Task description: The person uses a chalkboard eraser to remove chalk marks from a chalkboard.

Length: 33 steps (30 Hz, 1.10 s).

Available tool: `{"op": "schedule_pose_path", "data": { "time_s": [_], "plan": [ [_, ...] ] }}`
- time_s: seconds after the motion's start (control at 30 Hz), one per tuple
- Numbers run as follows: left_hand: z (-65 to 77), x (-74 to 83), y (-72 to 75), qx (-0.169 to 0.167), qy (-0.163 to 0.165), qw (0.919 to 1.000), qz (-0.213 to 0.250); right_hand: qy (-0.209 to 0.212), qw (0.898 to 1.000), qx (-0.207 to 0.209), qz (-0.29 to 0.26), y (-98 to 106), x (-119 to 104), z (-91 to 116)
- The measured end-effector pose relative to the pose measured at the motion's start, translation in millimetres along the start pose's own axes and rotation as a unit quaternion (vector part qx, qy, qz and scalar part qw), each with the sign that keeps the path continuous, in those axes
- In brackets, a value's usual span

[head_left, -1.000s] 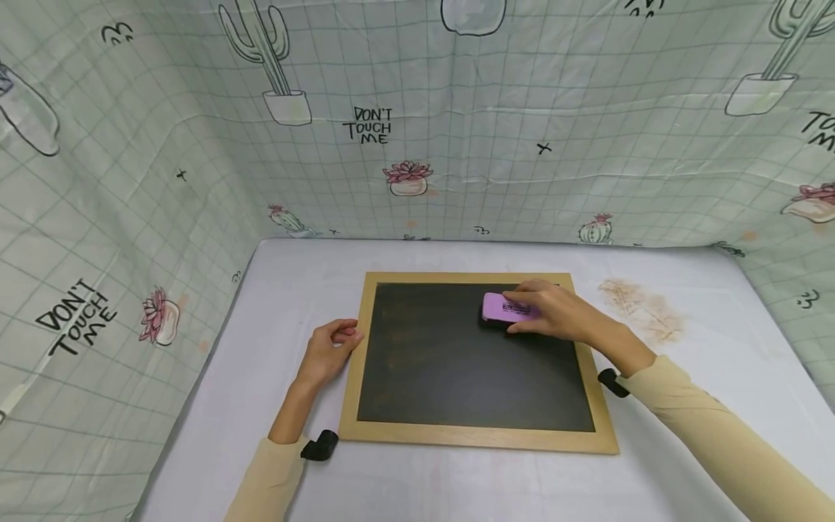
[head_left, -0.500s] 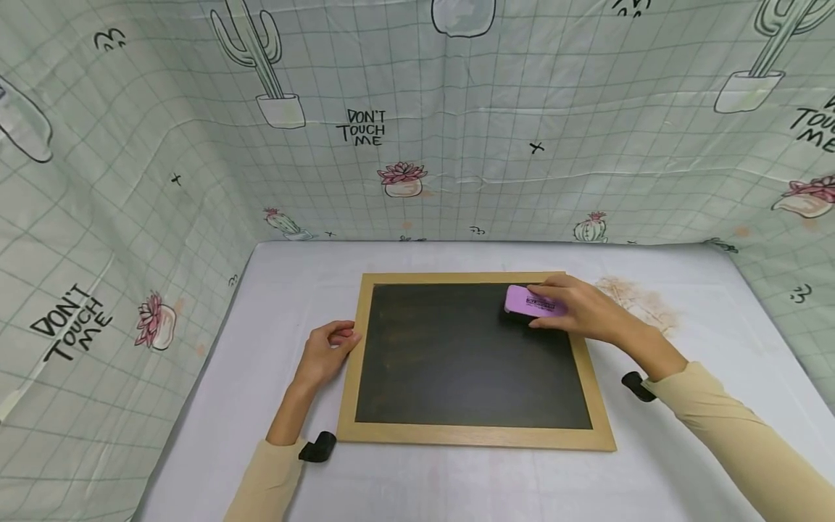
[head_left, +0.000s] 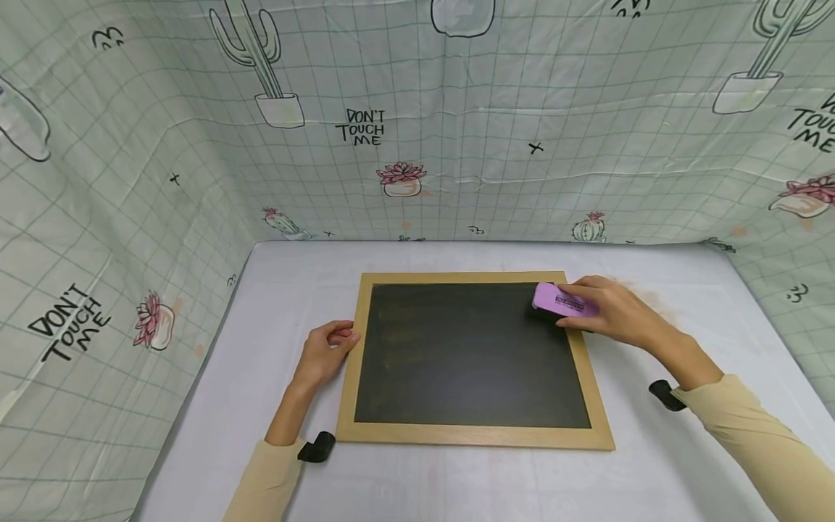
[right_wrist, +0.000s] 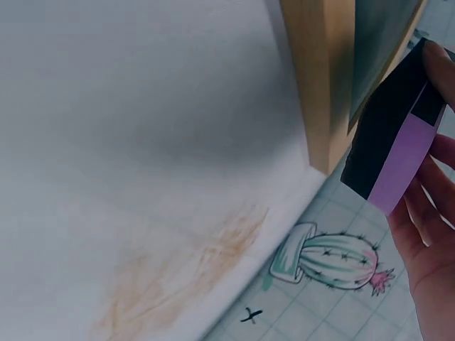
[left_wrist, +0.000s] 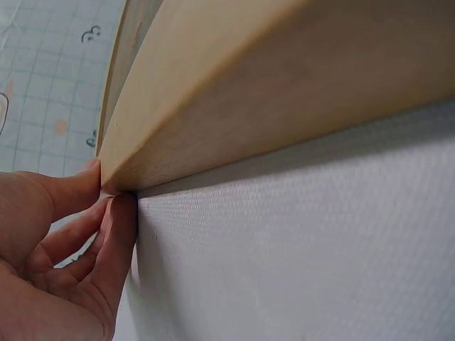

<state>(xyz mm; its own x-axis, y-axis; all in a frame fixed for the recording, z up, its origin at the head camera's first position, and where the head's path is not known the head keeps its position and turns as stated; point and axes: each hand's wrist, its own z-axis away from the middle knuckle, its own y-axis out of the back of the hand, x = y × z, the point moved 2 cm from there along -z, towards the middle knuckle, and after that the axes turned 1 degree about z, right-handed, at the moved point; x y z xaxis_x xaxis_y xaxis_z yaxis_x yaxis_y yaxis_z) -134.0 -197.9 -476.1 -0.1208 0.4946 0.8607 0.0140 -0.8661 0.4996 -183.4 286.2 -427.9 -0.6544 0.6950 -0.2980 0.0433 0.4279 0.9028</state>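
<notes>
A chalkboard [head_left: 470, 355] with a light wooden frame [head_left: 475, 434] lies on the white table, its dark surface faintly smudged at the left. My right hand [head_left: 607, 308] grips a purple eraser [head_left: 564, 299] with a black underside [right_wrist: 387, 117], thumb on one side and fingers on the other. The eraser is over the board's top right corner, and the right wrist view shows its black face raised off the board. At the left side of the frame, my left hand [head_left: 326, 351] pinches the wooden edge between thumb [left_wrist: 75, 190] and fingers.
Brown dust [right_wrist: 192, 263] stains the white table [head_left: 457, 486] right of the board, partly behind the right hand. A cloth with cactus drawings [head_left: 483, 138] hangs at the back and sides. Black wrist cameras [head_left: 317, 447] sit on both sleeves.
My right hand has moved right with the eraser, from the upper middle of the board to its top right corner. The left hand stays at the frame's edge.
</notes>
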Motion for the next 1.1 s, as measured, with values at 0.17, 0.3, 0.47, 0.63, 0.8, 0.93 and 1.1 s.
{"op": "schedule_pose_path", "data": {
  "time_s": [0.17, 0.3, 0.47, 0.63, 0.8, 0.93, 1.1],
  "plan": [
    [-0.3, -0.5, 0.5, 0.001, 0.0, 1.0, -0.002, -0.015, 1.0, 0.008, 0.008, 6, 7, 10],
    [0.0, -0.3, 0.8, 0.003, -0.003, 1.0, -0.003, -0.01, 0.999, 0.027, 0.019, 9, 15, 17],
    [-0.4, -0.2, 0.3, 0.004, -0.004, 1.0, -0.001, -0.007, 0.999, 0.05, 0.015, 11, 26, 25],
    [-0.9, -0.1, -0.2, 0.004, -0.004, 1.0, -0.001, -0.015, 0.998, 0.064, 0.014, 14, 36, 31],
    [-0.4, 1.0, 0.1, 0.005, -0.008, 1.0, -0.001, -0.038, 0.997, 0.069, 0.015, 17, 44, 36],
    [-0.6, 1.8, 0.7, 0.004, -0.009, 1.0, 0.001, -0.071, 0.995, 0.065, 0.019, 21, 50, 39],
    [-1.2, 2.7, 2.2, -0.007, -0.003, 1.0, 0.007, -0.112, 0.992, 0.053, 0.02, 22, 62, 44]
  ]
}}
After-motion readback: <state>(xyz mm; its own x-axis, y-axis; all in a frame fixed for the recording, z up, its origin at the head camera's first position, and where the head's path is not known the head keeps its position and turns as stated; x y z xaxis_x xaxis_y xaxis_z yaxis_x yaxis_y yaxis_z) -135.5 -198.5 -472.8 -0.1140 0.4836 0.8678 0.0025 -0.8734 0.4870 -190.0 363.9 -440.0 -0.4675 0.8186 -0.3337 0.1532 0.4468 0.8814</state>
